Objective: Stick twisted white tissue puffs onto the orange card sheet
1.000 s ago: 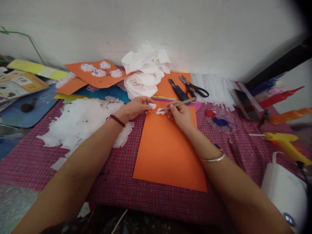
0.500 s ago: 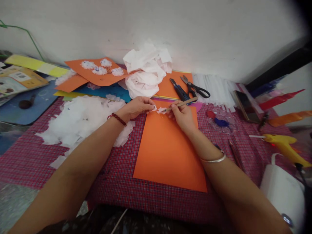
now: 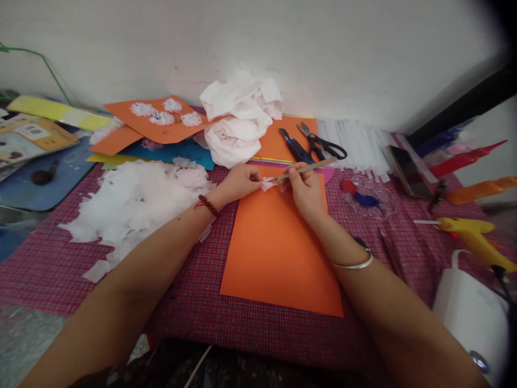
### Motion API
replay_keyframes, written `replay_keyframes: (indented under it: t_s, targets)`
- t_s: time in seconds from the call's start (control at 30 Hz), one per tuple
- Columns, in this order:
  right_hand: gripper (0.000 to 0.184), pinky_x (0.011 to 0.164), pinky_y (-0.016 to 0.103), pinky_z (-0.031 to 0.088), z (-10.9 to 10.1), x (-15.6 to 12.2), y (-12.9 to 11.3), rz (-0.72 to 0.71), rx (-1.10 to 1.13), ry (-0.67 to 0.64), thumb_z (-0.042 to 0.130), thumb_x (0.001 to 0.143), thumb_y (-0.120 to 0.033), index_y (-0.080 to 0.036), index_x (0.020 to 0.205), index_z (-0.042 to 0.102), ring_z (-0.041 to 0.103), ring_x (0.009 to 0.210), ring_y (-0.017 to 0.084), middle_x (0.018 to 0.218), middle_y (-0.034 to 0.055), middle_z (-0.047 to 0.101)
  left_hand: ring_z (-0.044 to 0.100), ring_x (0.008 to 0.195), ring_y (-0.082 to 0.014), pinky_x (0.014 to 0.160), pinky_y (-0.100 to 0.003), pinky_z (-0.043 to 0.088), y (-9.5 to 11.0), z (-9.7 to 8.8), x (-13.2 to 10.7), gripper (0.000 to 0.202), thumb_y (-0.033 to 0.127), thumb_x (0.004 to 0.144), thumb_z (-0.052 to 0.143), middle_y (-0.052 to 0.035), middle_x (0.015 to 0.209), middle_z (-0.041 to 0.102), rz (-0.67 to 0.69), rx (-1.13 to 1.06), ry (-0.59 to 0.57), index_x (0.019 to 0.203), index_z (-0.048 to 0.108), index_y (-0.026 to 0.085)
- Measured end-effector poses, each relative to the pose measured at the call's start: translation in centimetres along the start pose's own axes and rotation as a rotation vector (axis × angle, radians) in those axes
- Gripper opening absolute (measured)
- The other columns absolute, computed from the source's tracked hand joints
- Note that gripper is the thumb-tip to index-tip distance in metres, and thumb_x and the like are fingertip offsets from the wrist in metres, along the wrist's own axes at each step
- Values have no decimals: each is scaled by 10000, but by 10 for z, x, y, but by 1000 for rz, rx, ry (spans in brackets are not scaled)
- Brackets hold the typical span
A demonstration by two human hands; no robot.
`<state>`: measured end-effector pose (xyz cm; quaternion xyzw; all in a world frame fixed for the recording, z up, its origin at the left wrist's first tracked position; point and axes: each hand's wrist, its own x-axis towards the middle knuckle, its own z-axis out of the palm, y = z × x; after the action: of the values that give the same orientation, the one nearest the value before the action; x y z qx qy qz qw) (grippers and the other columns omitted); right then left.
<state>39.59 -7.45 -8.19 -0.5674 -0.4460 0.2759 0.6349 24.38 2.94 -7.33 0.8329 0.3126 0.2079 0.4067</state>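
My left hand (image 3: 238, 182) is closed in a pinch on a small piece of white tissue paper (image 3: 266, 185) near the top of an orange sheet (image 3: 278, 253). My right hand (image 3: 305, 189) grips a thin wooden stick (image 3: 313, 166) like a pen, its tip touching the tissue at my left fingertips. White bits glued or lying on the sheet beneath are mostly hidden by my fingers. Left of the sheet spreads a heap of torn white tissue pieces (image 3: 133, 199).
Behind lie crumpled white paper (image 3: 236, 137), a cutter (image 3: 294, 146), scissors (image 3: 323, 144) and an orange card with white tufts (image 3: 161, 116). To the right are a clear dish with red and blue paint (image 3: 367, 200), a phone (image 3: 407, 171) and a yellow glue gun (image 3: 468, 231).
My left hand has moved right, bringing its tissue to the stick's tip. The stick has shifted slightly right, and the tissue now looks like a flatter piece around the tip.
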Motion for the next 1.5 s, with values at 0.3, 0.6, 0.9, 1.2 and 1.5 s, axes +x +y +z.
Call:
replay_keyframes:
  t_s: [0.3,0.6,0.9,1.2,1.5]
  targets:
    - [266,608,298,482,1,-4,8,-107,-184,-66,516,913,-465,-216,822,531,597,623,159,665,10,617,453,543,-80,510,-218,304,-1,-1,3,140,217,716,652,-6,579,619,25,22,-35,611,645,125]
    - [269,674,324,481,0,-6,7,-165,-382,-86,456,944,-428,-205,839,564,635,685,191,723,35,659,503,578,-90,551,-222,365,-9,-1,5,104,193,718,630,-16,637,667,44,-18,-91,682,707,132]
    - [240,683,313,427,4,-17,-13,-381,-850,-338,398,974,-272,-189,955,623,633,800,214,961,103,688,495,473,-82,500,-247,356,-5,0,4,115,47,752,575,11,557,571,-214,-351,56,788,637,138]
    - [195,643,301,469,3,-15,-11,-276,-541,-182,455,949,-340,-212,865,575,625,719,186,820,68,665,485,466,-65,493,-238,360,6,-9,1,136,9,775,564,24,552,558,-215,-424,50,769,613,136]
    - [309,426,246,457,-4,5,12,172,182,94,629,833,-505,-224,794,505,538,433,115,556,-37,575,538,543,-65,534,-227,410,52,-80,-6,357,366,979,446,-36,708,626,-67,-593,261,796,631,121]
